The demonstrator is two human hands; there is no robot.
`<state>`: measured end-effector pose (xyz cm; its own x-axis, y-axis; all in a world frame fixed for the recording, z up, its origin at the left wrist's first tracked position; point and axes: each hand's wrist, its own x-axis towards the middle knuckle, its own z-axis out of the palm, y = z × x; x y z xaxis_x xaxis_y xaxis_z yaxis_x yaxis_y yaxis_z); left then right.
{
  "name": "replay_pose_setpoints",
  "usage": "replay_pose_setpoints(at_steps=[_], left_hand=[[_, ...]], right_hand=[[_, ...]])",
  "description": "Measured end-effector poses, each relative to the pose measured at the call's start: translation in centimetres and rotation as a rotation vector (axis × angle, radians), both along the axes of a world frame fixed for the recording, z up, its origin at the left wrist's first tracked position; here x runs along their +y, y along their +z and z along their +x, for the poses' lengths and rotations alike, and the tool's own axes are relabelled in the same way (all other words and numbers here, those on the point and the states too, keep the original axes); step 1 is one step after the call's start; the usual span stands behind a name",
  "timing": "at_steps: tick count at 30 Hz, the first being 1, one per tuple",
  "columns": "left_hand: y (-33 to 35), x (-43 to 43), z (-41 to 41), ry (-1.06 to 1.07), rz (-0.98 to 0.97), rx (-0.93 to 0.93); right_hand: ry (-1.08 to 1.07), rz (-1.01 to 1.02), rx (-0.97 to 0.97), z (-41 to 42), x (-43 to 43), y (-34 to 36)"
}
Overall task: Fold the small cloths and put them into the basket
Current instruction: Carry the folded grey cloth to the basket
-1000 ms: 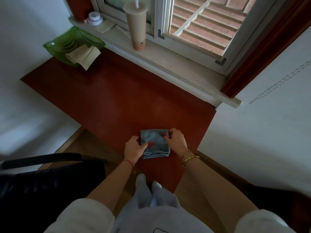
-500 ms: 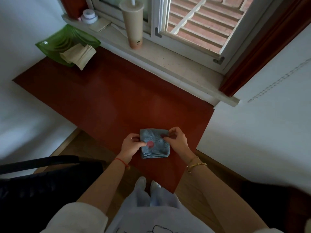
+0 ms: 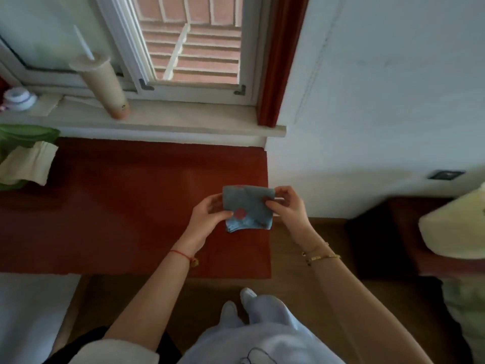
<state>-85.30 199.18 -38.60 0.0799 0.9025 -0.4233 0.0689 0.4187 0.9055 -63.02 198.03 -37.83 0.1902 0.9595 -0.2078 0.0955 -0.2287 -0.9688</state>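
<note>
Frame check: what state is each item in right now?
blue cloth: folded, held between both hands over the red table's right end.
left hand: grips the cloth's left side.
right hand: pinches its right edge.
green basket: holds a cream cloth hanging over its rim.
cup: upright on the windowsill, straw in.

Table [image 3: 126, 206] bare toward green basket [image 3: 29, 134], seemingly; 1 cup [image 3: 102, 88] stands on sill [image 3: 183, 116].

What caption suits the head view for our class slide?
Left hand and right hand pinch a folded blue cloth at the red table; green basket far left.
</note>
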Motion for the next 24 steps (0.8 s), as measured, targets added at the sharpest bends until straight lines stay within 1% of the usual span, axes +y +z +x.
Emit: replay_pose_setpoints(at_steps=[6, 10, 15, 21, 24], left_hand=[[2.5, -1.5, 6.5, -0.254, 0.057, -0.084], [3.8, -3.8, 11.5, -0.459, 0.064, -0.145], [4.6, -7.9, 18.6, -0.656, 0.102, -0.151], [4.4, -14.1, 28.6, -0.814, 0.087, -0.172], [4.2, -17.8, 34.2, -0.849, 0.052, -0.194]], right_hand=[[-0.343, 0.088, 0.105, 4.8, -7.7, 2.6], [-0.514, 0.117, 0.151, 8.5, -13.7, 3.7], [-0.677, 0.142, 0.133, 13.3, -21.5, 4.4], [-0.827, 0.150, 0.125, 20.7, -30.4, 4.4], [-0.879, 0.139, 0.213, 25.5, -34.8, 4.3]])
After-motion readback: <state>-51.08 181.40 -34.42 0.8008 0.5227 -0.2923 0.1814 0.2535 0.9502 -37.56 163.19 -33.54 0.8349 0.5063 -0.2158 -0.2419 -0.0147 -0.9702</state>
